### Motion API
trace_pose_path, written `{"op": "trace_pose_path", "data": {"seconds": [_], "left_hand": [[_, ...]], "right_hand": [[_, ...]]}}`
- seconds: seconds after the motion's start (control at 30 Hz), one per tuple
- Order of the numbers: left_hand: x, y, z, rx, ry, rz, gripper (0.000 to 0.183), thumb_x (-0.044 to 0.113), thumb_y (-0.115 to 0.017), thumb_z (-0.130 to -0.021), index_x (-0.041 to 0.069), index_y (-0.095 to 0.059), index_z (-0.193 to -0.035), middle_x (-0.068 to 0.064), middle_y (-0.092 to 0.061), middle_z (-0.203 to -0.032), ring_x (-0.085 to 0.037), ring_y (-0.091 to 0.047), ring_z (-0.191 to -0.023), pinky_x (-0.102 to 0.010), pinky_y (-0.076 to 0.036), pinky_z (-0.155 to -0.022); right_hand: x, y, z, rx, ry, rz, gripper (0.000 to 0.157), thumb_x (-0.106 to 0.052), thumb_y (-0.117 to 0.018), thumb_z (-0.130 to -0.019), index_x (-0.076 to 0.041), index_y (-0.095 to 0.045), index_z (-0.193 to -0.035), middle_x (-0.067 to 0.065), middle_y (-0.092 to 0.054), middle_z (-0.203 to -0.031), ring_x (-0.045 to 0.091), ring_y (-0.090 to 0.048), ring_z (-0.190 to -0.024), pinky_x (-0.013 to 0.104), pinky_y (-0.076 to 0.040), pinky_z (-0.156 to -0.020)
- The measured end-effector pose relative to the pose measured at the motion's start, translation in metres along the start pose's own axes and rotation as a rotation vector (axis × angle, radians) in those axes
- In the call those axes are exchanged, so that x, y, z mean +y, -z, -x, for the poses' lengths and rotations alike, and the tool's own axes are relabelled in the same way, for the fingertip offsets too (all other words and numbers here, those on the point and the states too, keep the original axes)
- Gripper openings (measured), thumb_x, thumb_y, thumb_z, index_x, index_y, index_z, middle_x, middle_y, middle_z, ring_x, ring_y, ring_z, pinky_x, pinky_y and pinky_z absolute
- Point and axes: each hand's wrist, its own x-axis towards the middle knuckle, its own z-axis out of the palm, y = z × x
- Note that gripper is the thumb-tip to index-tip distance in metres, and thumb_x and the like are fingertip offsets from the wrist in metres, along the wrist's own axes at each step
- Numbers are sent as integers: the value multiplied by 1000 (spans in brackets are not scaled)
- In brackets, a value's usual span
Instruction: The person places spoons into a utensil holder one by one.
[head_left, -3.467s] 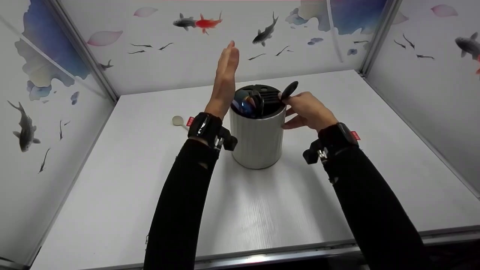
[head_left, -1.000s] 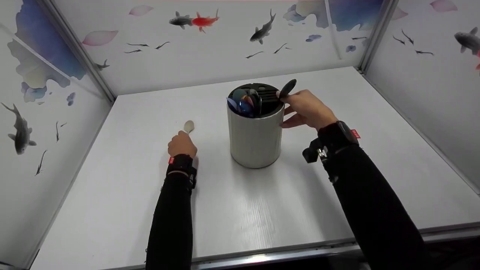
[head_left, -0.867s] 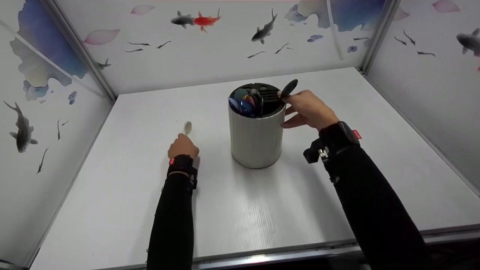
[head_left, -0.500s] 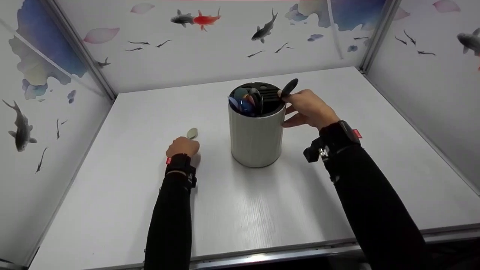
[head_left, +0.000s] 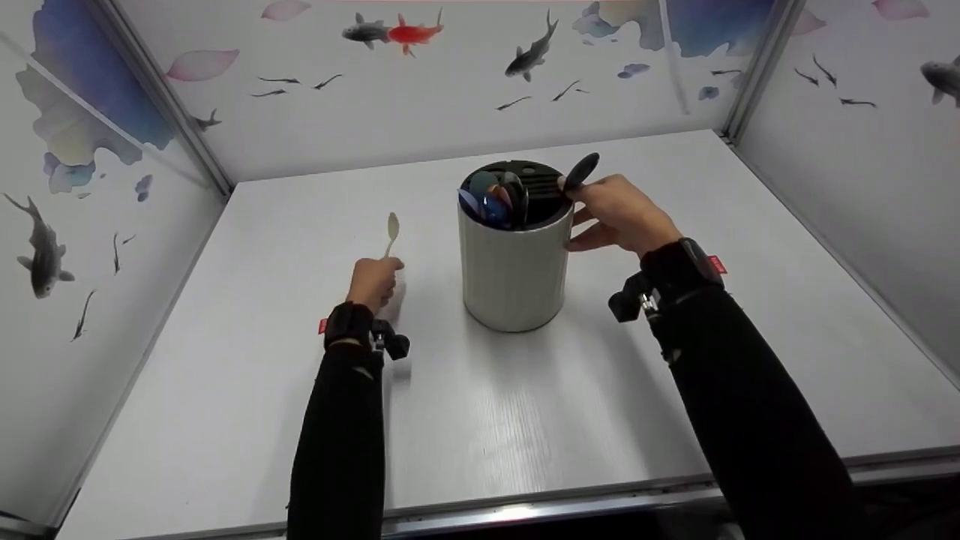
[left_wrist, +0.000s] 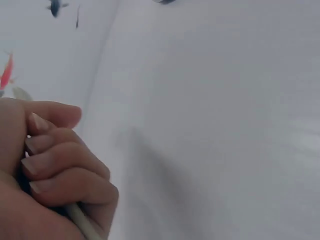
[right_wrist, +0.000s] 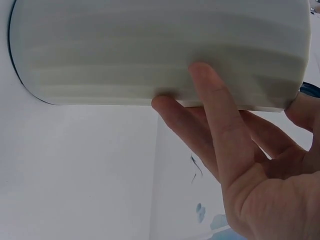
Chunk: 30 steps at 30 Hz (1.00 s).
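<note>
A pale beige spoon point(head_left: 393, 226) is held in the fist of my left hand point(head_left: 373, 283), left of the container, with its bowl pointing up and away. In the left wrist view the fingers curl round the spoon's handle point(left_wrist: 82, 222). A ribbed off-white utensil holder point(head_left: 514, 281) with a black slotted top stands upright. My right hand point(head_left: 619, 214) grips its right side at the rim, fingertips against the outer wall point(right_wrist: 125, 55). A black oval-ended utensil point(head_left: 581, 171) sticks up beside the thumb; whether the hand also pinches it I cannot tell.
Several colourful utensils point(head_left: 493, 204) stand in the left part of the holder. The white table point(head_left: 247, 375) is bounded by printed fish panels point(head_left: 420, 112) at the back and sides. A metal edge point(head_left: 525, 512) runs along the front.
From beside the holder, my left hand went left and down to the spoon on the table, took it by the handle and turned its bowl upward. My right hand stayed in place.
</note>
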Motion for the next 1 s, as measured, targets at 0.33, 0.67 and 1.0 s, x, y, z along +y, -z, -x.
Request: {"op": "trace_pose_path", "data": {"seconds": [0.33,0.67,1.0], "left_hand": [[31,-13,15,-36,-347,414,41,7,-56,-96,12,-41,-58,8,-32,-43,-6,-27,-36,-21,-20,-35],[78,-28,38,-108,-580,454,43,5,-56,-99,12,-42,-59,9,-31,-43,-5,-24,-35,-22,-19,-36],[124,-32,78,-219,-762,627,52,3,-53,-100,15,-36,-53,7,-27,-45,-5,-20,-36,-21,-15,-37]], "right_hand": [[2,1,-2,-14,10,-8,34,-32,-57,-104,-1,-61,-119,17,-53,-120,23,-71,-66,37,-62,-78],[3,2,-2,-7,20,-10,33,-30,-57,-104,-1,-62,-119,20,-52,-122,23,-71,-65,37,-62,-78],[2,0,-2,-9,18,-14,33,-31,-58,-104,-2,-62,-118,19,-52,-123,23,-71,-66,38,-62,-78]]}}
